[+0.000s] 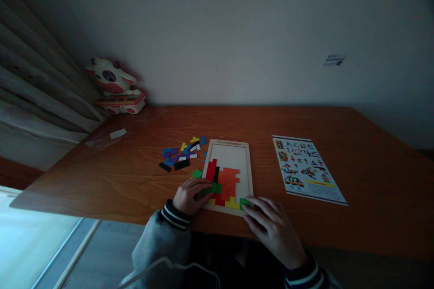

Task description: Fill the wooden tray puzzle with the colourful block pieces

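"Where did the framed board (251, 176) lie?"

"Near the middle of the bench (135, 189), close to its front edge, with the loose coloured pieces (182, 165) beside its left rim and a printed sheet (305, 167) well apart to the right."

"And the left grip (207, 191)?"

"Nearly closed, thumb and fingers seemingly pinching the left end of a green piece (216, 188) over the lower left of the board. The fingers hid part of it, so I couldn't tell whether it sat flush or slightly raised."

"The right grip (247, 202)?"

"Loosely open, fingers spread, the tips touching another green piece (243, 203) in the near right corner. It pinched nothing that I could see."

"How was that best handled?"

"Light pressure, I'd say. The left piece wanted holding level and squaring by its edges against the red (210, 170), black (216, 174) and orange pieces (230, 181). A tilted one could have ridden up on them."

"And the corner one?"

"Fingertips flat on top, nudging it snug to the frame and the yellow piece (232, 203), no harder. Too much push risked shifting its neighbours."

"If the left piece caught?"

"Better to ease it up and turn it than force it. Moving those fingers back would also have shown its seams properly."
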A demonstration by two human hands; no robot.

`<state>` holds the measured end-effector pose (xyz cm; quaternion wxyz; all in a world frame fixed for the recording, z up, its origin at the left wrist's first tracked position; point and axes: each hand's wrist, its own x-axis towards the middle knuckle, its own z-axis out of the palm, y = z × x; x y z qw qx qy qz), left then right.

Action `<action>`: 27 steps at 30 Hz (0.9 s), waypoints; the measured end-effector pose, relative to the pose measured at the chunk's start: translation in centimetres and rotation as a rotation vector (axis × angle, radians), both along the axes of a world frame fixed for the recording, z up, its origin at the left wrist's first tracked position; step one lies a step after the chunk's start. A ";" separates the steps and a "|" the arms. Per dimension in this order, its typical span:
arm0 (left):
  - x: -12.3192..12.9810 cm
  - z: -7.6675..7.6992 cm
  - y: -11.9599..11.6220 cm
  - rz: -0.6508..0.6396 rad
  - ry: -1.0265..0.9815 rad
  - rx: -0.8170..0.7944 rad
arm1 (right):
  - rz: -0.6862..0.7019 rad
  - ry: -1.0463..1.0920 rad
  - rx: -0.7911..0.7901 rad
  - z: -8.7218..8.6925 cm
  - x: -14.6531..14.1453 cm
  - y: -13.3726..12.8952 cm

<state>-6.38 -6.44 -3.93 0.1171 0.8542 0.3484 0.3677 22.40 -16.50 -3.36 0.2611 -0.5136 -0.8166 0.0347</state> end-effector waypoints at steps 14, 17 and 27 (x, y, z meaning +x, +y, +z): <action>3.2 2.4 -2.0 -0.156 -0.105 0.146 | -0.167 0.499 -0.094 1.3 -3.5 -0.1; 4.2 2.5 -2.5 -0.224 -0.157 0.193 | -0.172 0.681 -0.294 1.8 -5.5 0.4; 4.1 1.8 -2.4 -0.169 -0.119 0.265 | -0.175 0.801 -0.327 1.0 -5.6 2.0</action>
